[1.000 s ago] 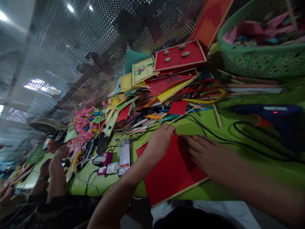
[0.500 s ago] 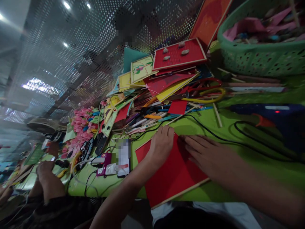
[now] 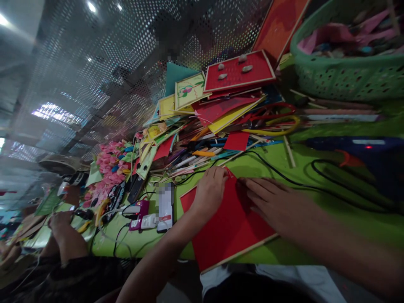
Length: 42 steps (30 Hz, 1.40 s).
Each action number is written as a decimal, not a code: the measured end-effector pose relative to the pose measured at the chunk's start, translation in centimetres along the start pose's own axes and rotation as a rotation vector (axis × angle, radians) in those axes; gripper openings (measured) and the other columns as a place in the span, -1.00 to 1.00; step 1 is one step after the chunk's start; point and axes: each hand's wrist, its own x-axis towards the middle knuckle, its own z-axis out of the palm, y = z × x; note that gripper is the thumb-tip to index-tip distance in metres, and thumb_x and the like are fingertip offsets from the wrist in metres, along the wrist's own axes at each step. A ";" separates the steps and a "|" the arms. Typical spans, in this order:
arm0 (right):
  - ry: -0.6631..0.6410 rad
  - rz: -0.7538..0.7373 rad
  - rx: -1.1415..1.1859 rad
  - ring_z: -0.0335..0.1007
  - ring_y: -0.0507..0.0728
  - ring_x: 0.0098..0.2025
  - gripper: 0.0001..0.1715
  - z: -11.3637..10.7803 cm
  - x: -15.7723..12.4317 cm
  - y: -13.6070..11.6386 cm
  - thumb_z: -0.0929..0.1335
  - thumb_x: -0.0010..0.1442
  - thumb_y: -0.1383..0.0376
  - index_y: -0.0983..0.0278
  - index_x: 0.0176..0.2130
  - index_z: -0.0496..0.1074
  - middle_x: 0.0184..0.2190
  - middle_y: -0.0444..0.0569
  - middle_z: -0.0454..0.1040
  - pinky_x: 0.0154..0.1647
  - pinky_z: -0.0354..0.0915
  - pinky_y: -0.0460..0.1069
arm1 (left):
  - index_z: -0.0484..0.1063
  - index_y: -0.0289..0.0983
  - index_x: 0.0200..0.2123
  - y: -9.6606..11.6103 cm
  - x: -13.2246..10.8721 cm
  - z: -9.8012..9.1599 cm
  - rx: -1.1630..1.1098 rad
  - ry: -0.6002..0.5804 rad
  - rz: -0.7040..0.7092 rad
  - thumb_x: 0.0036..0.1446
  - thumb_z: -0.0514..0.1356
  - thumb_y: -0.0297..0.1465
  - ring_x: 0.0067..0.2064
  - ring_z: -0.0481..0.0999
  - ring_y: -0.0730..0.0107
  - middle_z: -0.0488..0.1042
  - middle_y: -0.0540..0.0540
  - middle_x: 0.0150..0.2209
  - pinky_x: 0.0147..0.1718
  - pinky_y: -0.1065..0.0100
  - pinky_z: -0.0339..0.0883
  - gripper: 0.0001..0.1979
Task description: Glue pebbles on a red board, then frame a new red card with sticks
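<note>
A red card with a pale wooden strip along its near edge lies on the green table in front of me. At its far edge, my left hand has its fingers curled and pressed together on the card. The tips of those fingers are partly hidden. My right hand rests at the card's right side, its fingers stretched out, with the tips at the far right corner. A small bit of the far corner shows between the two hands.
A blue glue gun and its black cord lie to the right, below a green basket. Behind are framed cards, scissors and pens. A phone and purple power strip are left, near another person's hands.
My left hand has shifted slightly left and towards me along the far edge, showing more of the card's corner. My right hand stays nearly in place.
</note>
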 end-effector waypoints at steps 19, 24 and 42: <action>0.021 0.000 -0.011 0.48 0.25 0.09 -0.57 -0.2 0.3 0.0 0.19 0.41 0.38 0.38 0.02 0.58 0.06 0.15 0.61 0.12 0.37 0.16 | 0.36 -0.26 -0.09 0.2 1.0 -0.4 0.063 -0.079 -0.068 0.46 0.08 -0.47 -0.07 0.50 0.23 0.51 -0.14 -0.11 -0.07 0.25 0.39 -0.93; 0.026 0.008 -0.022 0.48 0.24 0.10 -0.58 0.1 0.2 -0.1 0.21 0.40 0.37 0.38 0.04 0.57 0.06 0.16 0.60 0.12 0.37 0.16 | 0.36 -0.26 -0.11 0.8 1.1 -0.9 0.074 -0.080 -0.083 0.42 0.17 -0.37 -0.07 0.50 0.19 0.50 -0.15 -0.11 -0.10 0.23 0.40 -0.92; 0.059 0.016 -0.014 0.47 0.24 0.08 -0.55 -0.1 0.3 -0.1 0.16 0.43 0.37 0.38 0.00 0.59 0.05 0.12 0.61 0.09 0.37 0.15 | 0.38 -0.26 -0.14 1.2 1.5 -0.7 0.155 -0.080 -0.119 0.43 0.10 -0.51 -0.10 0.51 0.22 0.51 -0.12 -0.14 -0.15 0.26 0.35 -0.91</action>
